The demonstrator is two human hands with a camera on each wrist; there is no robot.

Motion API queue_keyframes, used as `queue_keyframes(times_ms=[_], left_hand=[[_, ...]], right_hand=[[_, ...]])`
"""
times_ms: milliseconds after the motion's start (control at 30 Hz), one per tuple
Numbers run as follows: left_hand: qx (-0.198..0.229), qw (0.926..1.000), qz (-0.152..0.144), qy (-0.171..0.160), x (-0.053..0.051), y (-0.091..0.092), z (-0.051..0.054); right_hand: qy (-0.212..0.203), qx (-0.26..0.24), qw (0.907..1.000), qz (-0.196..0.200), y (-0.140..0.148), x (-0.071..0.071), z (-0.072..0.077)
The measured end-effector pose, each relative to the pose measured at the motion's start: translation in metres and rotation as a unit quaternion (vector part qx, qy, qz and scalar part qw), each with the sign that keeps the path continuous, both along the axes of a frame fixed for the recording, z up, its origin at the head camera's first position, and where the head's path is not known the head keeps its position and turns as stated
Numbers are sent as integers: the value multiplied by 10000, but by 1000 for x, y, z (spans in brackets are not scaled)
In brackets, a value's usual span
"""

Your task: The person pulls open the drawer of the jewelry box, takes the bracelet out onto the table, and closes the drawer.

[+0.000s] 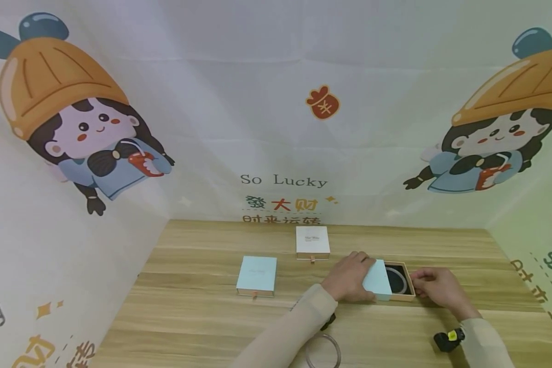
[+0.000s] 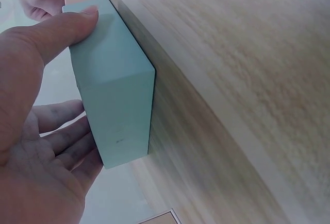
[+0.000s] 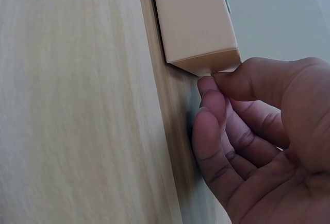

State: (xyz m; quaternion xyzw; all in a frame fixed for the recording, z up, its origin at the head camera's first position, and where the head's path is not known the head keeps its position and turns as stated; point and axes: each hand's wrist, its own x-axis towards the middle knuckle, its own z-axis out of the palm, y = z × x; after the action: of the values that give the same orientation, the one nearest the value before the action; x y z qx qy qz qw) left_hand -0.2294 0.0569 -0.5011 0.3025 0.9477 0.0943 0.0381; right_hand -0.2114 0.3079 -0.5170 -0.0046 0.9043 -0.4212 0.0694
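Note:
My left hand (image 1: 351,278) grips the pale blue sleeve of a jewellery box (image 1: 378,282), thumb on the near side and fingers across the far side. The drawer (image 3: 196,23) stands partly out of the sleeve, to the right. Inside it a pale bangle (image 1: 404,279) lies on black lining, partly covered by the sleeve. At the drawer's outer end my right hand (image 1: 440,289) pinches with thumb and forefinger at its small pull tab, which the fingertips mostly hide. Another bangle (image 1: 339,352) lies on the table near the left forearm.
A closed pale blue box (image 1: 256,275) sits on the wooden table (image 1: 188,306) to the left. Behind it, near the back edge, stands a white box (image 1: 313,241) with an orange tab. Printed cloth walls (image 1: 211,128) enclose the table at the back and sides.

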Motion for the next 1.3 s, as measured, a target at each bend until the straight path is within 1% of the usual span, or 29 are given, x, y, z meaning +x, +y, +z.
queue_keyframes(times_ms=[100,333,500,667,867,1033,1300], left_hand=[[-1,10000,29,17,0,0,-1],[-1,10000,48,59,1,1,-1],[-11,10000,21,69,1,1,0],[-22,10000,-6,80,1,1,-1],[-29,9999,-23,117,1,1,-2],[-20,9999,-39,112,1,1,-2],[10,10000,-41,89,1,0,-2]], right_hand=[[-29,17,10000,5,2,0,0],[-42,236,9997,-73,7,-3,2],[-114,186,9997,-60,11,-3,2],[-86,292,9995,-48,17,-3,2],[-189,155,9997,-18,23,-4,3],[-194,70,9998,32,26,-5,2],[-269,113,9996,39,28,-5,1]])
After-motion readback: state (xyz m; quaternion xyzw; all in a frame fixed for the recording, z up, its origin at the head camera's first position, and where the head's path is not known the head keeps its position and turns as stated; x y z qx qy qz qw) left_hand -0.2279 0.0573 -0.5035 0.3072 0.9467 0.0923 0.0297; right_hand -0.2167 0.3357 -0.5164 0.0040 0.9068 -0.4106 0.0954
